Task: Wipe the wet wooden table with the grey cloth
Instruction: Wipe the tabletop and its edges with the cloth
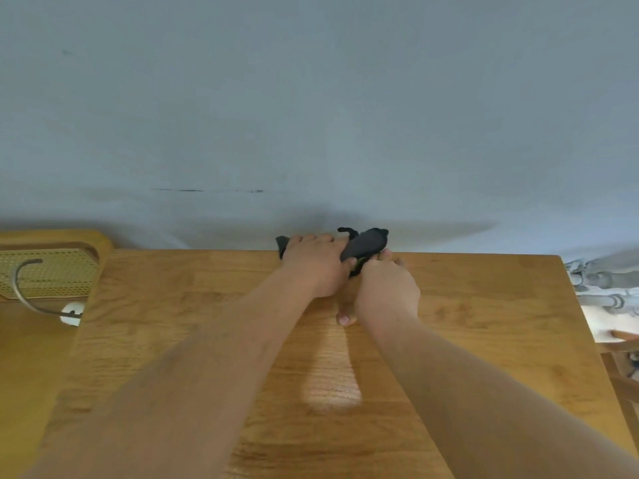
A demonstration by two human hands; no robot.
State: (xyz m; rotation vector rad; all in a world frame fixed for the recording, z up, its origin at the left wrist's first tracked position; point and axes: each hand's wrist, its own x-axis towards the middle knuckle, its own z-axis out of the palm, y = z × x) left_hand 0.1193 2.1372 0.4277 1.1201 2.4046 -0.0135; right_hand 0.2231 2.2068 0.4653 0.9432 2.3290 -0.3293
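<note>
Grey going on black, soft and crumpled: grey cloth [366,244] bunched at the far edge of the wooden table [491,340], right up against the pale wall [311,98]. Clamped from both sides: left hand [313,267] curled down over the flatter left part, pinning it to the wood; right hand [389,286] closed round the right part, with a rounded fold lifted clear of the board and a thin tail sticking out at the far side. Hands touching or nearly so, cannot tell which. Wet patch [332,385] straight nearward of the grip, a pale glossy streak over the grain, narrow at the far end and widening to a blunt near end, long axis running near to far, lined up with the gap between the two hands and lying between the forearms. Neither hand clearly nearer to it. Probably calls for a straight pull toward the near edge, cloth flattened first for fuller contact with the water. Tabletop of warm honey-coloured planks, smooth, faintly shiny. Off to the left, a perforated panel [52,271] in a rounded wooden frame, a dark cable [16,281] and a white plug [72,312]; off to the right, grey pipes [608,295]
</note>
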